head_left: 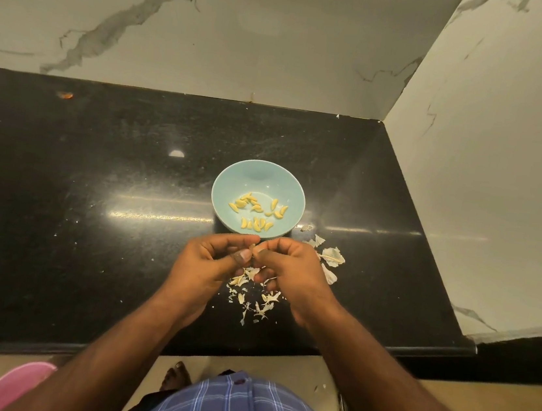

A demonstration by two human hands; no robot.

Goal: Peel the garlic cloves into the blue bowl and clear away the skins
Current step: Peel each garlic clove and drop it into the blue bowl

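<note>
A light blue bowl (261,176) stands on the black counter and holds several peeled yellowish garlic cloves (255,208). Just in front of it, my left hand (211,261) and my right hand (284,268) meet, fingertips pinching a small garlic clove (255,248) between them; most of the clove is hidden by the fingers. Loose white skins (256,301) lie scattered on the counter under my hands, and larger skin pieces (331,259) lie to the right of my right hand.
The black granite counter (92,200) ends at a marble back wall and a marble side wall (489,164) on the right. Its front edge runs below my forearms. A pink tub (15,385) sits on the floor at lower left.
</note>
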